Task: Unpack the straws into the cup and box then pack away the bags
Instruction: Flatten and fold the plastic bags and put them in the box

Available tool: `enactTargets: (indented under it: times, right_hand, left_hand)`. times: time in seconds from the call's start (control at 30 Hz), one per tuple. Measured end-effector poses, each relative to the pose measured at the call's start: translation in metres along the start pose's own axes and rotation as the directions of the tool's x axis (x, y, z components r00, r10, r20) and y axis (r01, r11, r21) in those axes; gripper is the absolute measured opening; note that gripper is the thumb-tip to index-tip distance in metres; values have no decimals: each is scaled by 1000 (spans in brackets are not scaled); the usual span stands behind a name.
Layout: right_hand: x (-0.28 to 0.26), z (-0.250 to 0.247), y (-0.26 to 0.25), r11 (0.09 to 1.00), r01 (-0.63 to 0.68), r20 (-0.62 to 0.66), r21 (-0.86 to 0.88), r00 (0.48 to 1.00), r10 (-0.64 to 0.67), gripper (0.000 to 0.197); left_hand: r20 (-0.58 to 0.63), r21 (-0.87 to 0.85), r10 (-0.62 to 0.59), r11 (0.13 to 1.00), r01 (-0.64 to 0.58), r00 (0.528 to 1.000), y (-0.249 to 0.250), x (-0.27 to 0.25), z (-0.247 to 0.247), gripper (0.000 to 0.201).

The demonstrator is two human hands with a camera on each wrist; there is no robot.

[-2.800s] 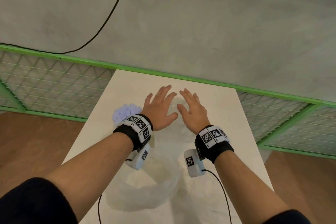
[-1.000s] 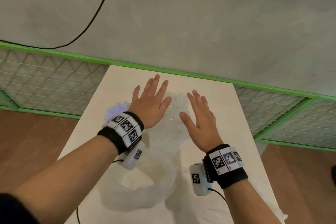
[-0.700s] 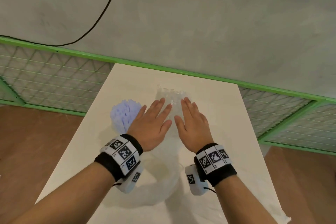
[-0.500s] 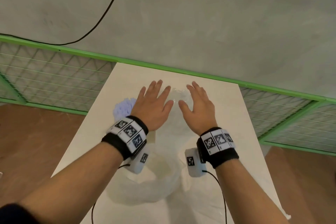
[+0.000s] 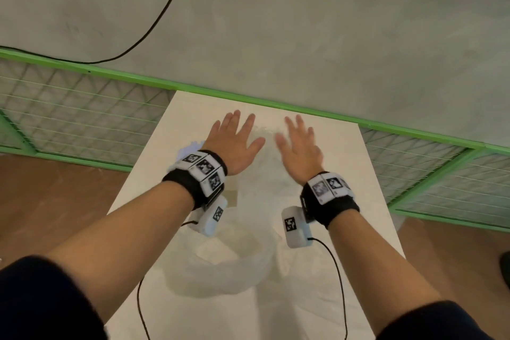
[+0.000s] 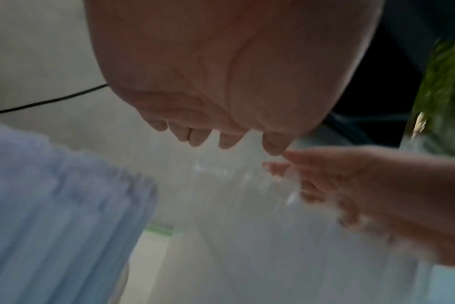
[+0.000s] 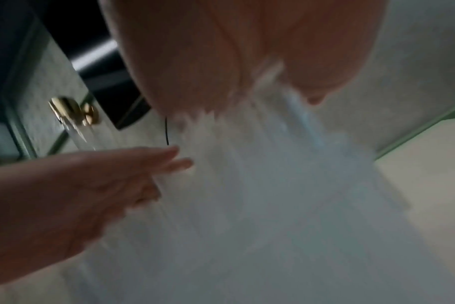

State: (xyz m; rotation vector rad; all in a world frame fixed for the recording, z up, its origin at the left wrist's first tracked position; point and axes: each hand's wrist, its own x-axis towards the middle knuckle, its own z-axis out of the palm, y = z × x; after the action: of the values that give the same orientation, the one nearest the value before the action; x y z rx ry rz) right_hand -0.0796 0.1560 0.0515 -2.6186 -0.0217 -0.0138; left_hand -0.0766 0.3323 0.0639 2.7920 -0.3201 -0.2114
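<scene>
Head view: my left hand [image 5: 234, 143] and right hand [image 5: 299, 150] lie flat, fingers straight, on the clear bag [image 5: 265, 174] right of the blue straws [image 6: 57, 216]; thin, slippery film, so I'd pinch its far edge

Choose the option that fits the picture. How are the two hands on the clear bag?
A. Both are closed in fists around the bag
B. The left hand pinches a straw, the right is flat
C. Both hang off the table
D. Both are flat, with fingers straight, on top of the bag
D: the left hand and the right hand lie palm down with straight, spread fingers on the clear bag, and neither grips anything.
</scene>
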Motion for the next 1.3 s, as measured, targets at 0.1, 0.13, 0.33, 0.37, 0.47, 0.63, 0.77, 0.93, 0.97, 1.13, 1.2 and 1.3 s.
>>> enactTargets:
  times: [0.1, 0.13, 0.33, 0.37, 0.47, 0.63, 0.77, 0.93, 0.97, 1.13, 1.2, 1.3]
  right_hand:
    - [-32, -22, 13, 961, 105, -445, 257, 895, 21, 36]
    - [-47, -27, 17, 938, 122, -503, 323, 862, 61, 26]
    - [-126, 17, 49, 853, -251, -22, 458, 956, 293, 16]
    - [-133, 29, 50, 829, -325, 99, 455, 944, 315, 15]
    - [-145, 56, 46, 750, -472, 340, 464, 876, 341, 19]
    - [-147, 70, 33, 756, -436, 209, 488, 900, 383, 8]
    - [-149, 66, 20, 910, -323, 33, 261, 945, 326, 24]
    - [-154, 56, 1, 922, -301, -5, 242, 950, 311, 23]
    - [-155, 53, -5, 892, -300, 32, 338, 951, 308, 23]
    - [-161, 45, -41, 664, -241, 143, 707, 969, 200, 12]
    - [-163, 43, -50, 646, -201, 153, 736, 980, 130, 12]
    - [-166, 32, -44, 626, -134, 132, 768, 990, 50, 14]
  left_hand:
    - [-244, -237, 22, 968, -82, 969, -14, -50, -24, 57]
    - [-299, -290, 10, 952, -101, 954, -21, -71, -29, 47]
    - [-91, -280, -219, 942, 186, 971, -77, -154, 19, 5]
    - [-14, -268, -275, 927, 261, 961, -84, -157, 32, 17]
    - [185, -322, -363, 856, 405, 913, -95, -152, 64, 36]
    - [210, -466, -321, 797, 383, 923, -97, -140, 77, 12]
    - [158, -492, -316, 796, 352, 935, -100, -140, 70, 20]
    - [59, -389, -210, 895, 216, 976, -107, -150, 54, 29]
    - [25, -345, -151, 927, 150, 988, -105, -154, 53, 34]
    - [57, -215, 266, 945, -249, 962, -56, -167, 48, 92]
    - [-66, -268, 286, 918, -293, 956, -42, -165, 51, 70]
    - [-234, -359, 203, 891, -279, 951, -42, -160, 47, 25]
